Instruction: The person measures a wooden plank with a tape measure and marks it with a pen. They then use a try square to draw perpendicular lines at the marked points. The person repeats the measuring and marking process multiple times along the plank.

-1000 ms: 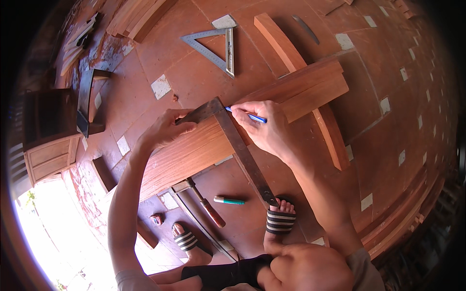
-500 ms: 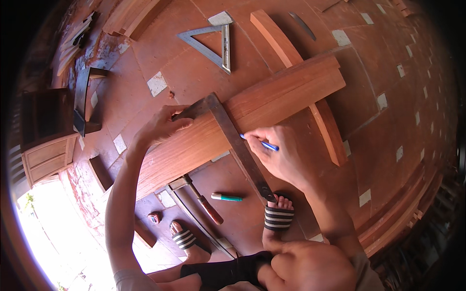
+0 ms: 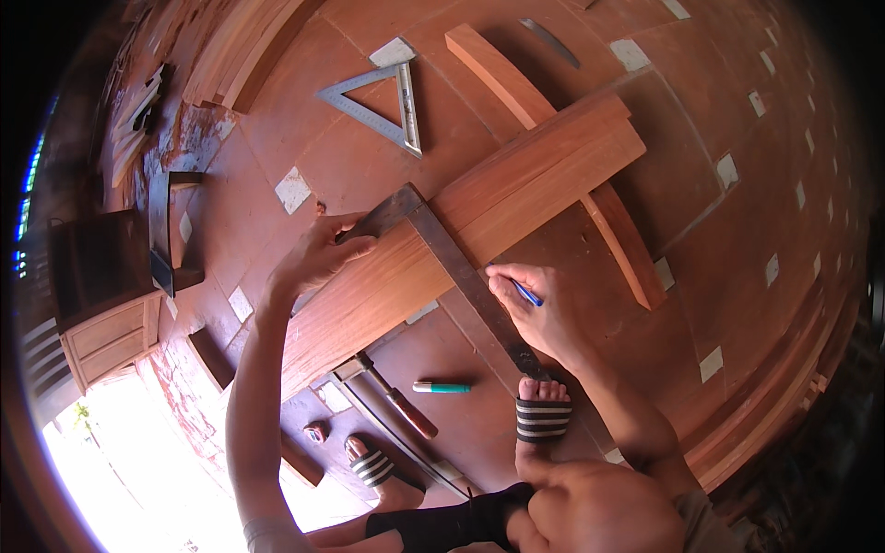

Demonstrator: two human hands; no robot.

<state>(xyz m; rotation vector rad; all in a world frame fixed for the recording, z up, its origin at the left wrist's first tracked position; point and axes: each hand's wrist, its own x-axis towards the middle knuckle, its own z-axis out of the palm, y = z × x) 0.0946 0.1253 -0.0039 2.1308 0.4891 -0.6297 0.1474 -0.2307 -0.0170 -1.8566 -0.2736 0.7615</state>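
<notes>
A large dark metal carpenter's square [image 3: 472, 281] lies across a reddish wooden plank [image 3: 364, 300]. Its long leg reaches over the near edge down toward my foot. My left hand [image 3: 323, 256] grips the square's short leg at the plank's far edge, thumb on top and fingers partly hidden. In my right hand [image 3: 536, 304] is a blue pen [image 3: 527, 293], pinched between thumb and fingers. The pen hand is beside the right edge of the long leg, by the plank's near edge; whether the tip touches wood I cannot tell.
Under the plank's right part runs a wooden beam [image 3: 618, 240]. A metal triangle square [image 3: 408, 111] lies beyond. Nearer are a bar clamp [image 3: 406, 410], a green marker [image 3: 444, 387] and my striped-sandalled feet [image 3: 544, 419]. Timber [image 3: 249, 55] lies at far left, and a dark cabinet [image 3: 101, 276] stands left.
My right hand with the pen has moved slightly nearer along the square's long leg. My left hand keeps its hold. The whole view has shifted a little.
</notes>
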